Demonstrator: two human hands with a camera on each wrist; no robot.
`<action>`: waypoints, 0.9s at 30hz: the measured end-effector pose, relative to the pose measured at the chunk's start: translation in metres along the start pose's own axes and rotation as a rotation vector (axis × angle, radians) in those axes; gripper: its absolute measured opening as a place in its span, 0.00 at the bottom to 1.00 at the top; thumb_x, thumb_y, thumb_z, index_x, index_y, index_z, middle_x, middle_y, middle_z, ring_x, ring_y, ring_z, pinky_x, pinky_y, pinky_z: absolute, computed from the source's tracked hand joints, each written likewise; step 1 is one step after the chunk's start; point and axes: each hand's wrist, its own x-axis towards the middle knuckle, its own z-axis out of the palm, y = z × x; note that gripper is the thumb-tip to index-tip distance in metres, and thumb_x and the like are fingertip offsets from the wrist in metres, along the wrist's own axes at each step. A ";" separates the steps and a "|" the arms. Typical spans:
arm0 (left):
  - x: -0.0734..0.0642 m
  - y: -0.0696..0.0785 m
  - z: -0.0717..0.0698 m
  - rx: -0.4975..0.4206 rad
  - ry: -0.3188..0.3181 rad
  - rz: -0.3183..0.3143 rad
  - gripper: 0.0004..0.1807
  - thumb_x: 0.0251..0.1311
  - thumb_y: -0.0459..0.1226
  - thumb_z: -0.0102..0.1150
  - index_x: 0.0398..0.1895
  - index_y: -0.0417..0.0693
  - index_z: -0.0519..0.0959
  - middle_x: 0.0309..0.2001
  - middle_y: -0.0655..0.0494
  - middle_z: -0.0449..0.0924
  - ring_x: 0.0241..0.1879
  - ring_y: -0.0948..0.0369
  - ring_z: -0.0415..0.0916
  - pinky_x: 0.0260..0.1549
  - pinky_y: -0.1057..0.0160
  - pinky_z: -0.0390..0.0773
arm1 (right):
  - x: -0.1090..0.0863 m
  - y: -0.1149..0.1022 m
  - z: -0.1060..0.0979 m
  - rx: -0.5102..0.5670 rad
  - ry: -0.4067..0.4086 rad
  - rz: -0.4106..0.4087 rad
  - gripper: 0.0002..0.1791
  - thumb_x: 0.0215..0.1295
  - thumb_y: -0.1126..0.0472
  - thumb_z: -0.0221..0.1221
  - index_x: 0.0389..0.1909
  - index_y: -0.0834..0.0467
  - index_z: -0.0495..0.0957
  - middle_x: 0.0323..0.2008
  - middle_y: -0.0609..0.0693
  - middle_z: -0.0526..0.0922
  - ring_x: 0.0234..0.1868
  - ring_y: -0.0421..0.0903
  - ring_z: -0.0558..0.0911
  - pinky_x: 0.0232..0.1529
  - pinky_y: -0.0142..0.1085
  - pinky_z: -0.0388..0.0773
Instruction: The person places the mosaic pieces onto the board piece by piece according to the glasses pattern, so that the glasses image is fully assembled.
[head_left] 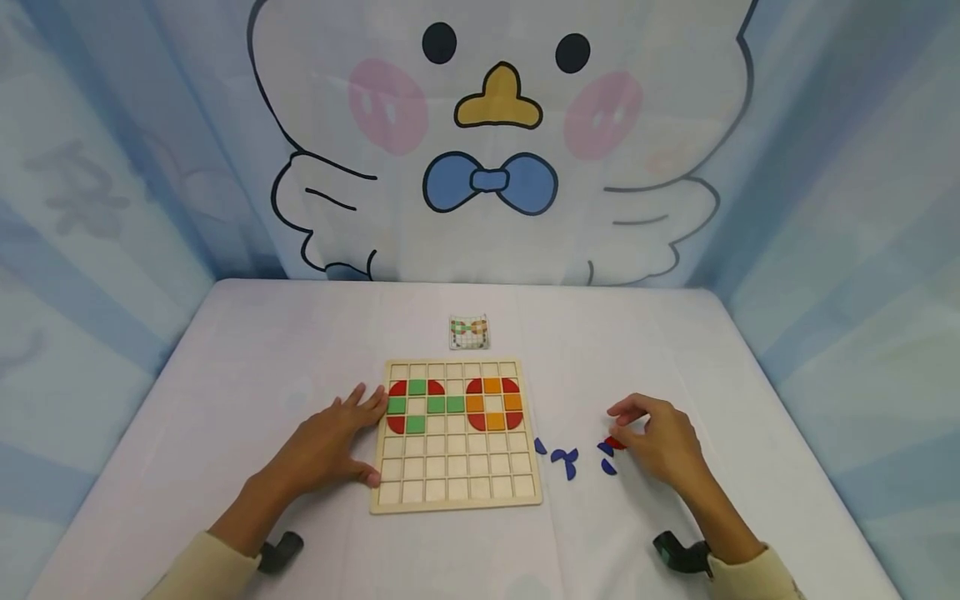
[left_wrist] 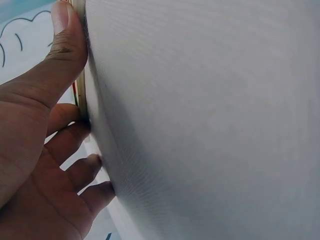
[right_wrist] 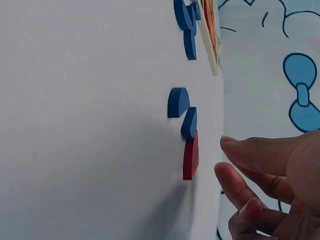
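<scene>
Red piece (head_left: 614,443): long axis roughly left-right.

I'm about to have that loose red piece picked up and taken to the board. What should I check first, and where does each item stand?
1. Left hand at the board: ok; it touches the left edge.
2. Red piece in grip: not ok; it lies on the white table, just under the right hand.
3. Red piece free of its neighbour: cannot tell; a blue piece lies against or very near one end.
4. Near right corner cell of the red-and-green ring bare: ok.
5. Picture card readable: not ok; its fine details are too small.
</scene>
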 end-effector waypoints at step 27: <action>0.002 0.001 0.000 0.018 0.001 0.007 0.68 0.38 0.55 0.87 0.84 0.49 0.60 0.83 0.47 0.58 0.84 0.40 0.51 0.76 0.31 0.64 | -0.005 0.008 0.009 -0.066 -0.080 -0.018 0.09 0.65 0.58 0.74 0.41 0.54 0.85 0.33 0.47 0.85 0.38 0.47 0.79 0.36 0.38 0.68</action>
